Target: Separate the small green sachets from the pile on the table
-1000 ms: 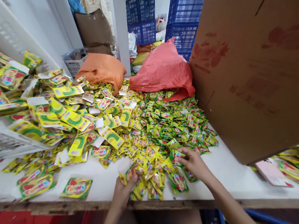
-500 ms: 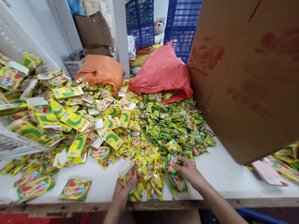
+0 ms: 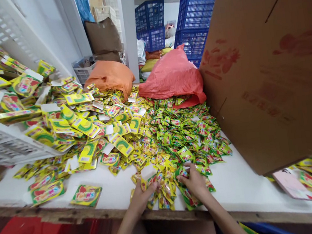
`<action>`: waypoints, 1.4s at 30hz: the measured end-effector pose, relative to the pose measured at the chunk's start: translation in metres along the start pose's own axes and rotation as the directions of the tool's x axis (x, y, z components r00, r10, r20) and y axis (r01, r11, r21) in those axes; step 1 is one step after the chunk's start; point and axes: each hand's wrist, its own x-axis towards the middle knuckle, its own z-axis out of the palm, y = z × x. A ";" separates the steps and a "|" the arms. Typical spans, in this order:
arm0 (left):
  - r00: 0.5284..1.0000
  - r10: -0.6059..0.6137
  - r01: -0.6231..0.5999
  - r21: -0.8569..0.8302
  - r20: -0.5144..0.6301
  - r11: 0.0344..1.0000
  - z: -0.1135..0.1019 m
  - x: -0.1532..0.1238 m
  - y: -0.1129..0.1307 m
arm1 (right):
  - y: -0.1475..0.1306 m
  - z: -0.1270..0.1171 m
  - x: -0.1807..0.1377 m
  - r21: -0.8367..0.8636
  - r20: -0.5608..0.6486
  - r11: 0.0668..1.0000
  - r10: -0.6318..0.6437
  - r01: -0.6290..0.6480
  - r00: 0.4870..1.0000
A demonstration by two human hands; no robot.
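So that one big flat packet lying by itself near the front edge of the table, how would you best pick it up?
Pinch the large flat packet at its near edge, coming from the table's front edge. It lies flat and alone on the white top, so fingers can slide under that edge, probably easiest with the left hand, which is the closer one.

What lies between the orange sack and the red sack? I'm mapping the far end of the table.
In the head view, a white post stands between the orange sack and the red sack, with loose packets at its foot.

Cardboard box (image 3: pixel 266 64) cut off right, sachet (image 3: pixel 148 181) print blurred (perhaps fruit)
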 end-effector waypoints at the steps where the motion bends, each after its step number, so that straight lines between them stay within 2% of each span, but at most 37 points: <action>1: 1.000 -0.006 0.006 -0.002 0.000 1.000 -0.001 0.001 -0.003 | -0.001 -0.001 -0.001 -0.050 0.006 0.998 -0.029 0.029 1.000; 5: 1.000 -0.008 0.007 -0.017 -0.030 1.000 -0.003 -0.001 -0.007 | -0.009 -0.006 -0.012 -0.214 -0.011 0.963 -0.172 0.166 0.985; 9: 0.998 -0.004 0.000 -0.055 -0.059 0.998 -0.002 -0.003 -0.005 | -0.016 -0.005 -0.022 -0.265 0.019 0.891 -0.376 0.368 0.926; 11: 1.000 -0.001 -0.001 -0.063 -0.027 0.998 -0.001 -0.004 -0.004 | -0.017 -0.006 -0.021 -0.235 0.070 0.886 -0.395 0.400 0.916; 13: 1.000 0.002 -0.003 -0.063 -0.014 0.998 0.000 -0.004 -0.002 | -0.019 -0.013 -0.018 -0.127 0.121 0.912 -0.375 0.389 0.919; 16: 1.000 -0.003 0.002 -0.043 -0.011 0.999 0.002 -0.004 0.002 | -0.038 -0.032 -0.015 0.175 0.149 0.917 -0.384 0.358 0.911; 19: 1.000 -0.008 0.008 0.003 0.003 1.000 0.003 -0.005 0.003 | -0.073 -0.045 -0.017 0.448 0.090 0.813 -0.456 0.373 0.885; 21: 0.999 -0.022 0.021 0.031 0.037 0.999 0.002 -0.005 0.002 | -0.094 -0.043 -0.018 0.521 0.028 0.740 -0.514 0.426 0.858; 23: 0.997 -0.035 0.033 0.033 0.062 0.999 0.000 -0.006 0.000 | -0.106 -0.035 -0.018 0.487 -0.028 0.686 -0.608 0.542 0.794; 26: 0.998 -0.027 0.029 -0.024 0.060 0.999 -0.003 -0.006 -0.004 | -0.107 -0.026 -0.016 0.317 -0.049 0.625 -0.741 0.714 0.670; 29: 0.990 -0.054 0.058 -0.035 0.130 0.998 -0.005 -0.005 -0.007 | -0.102 -0.027 -0.015 0.150 0.000 0.607 -0.789 0.780 0.614; 32: 0.993 -0.043 0.044 -0.007 0.111 0.999 -0.006 -0.002 -0.010 | -0.106 -0.025 -0.016 0.008 0.054 0.601 -0.798 0.799 0.600; 35: 0.993 -0.024 0.023 0.011 0.116 1.000 -0.006 -0.001 -0.011 | -0.111 -0.017 -0.013 -0.069 0.053 0.595 -0.800 0.801 0.598; 38: 0.989 -0.023 0.023 0.006 0.146 1.000 -0.006 -0.002 -0.009 | -0.112 -0.013 -0.010 -0.016 0.029 0.593 -0.804 0.805 0.594; 42: 0.989 -0.054 0.065 -0.079 0.141 0.995 -0.004 -0.004 -0.006 | -0.104 -0.025 -0.015 0.171 0.013 0.603 -0.792 0.779 0.610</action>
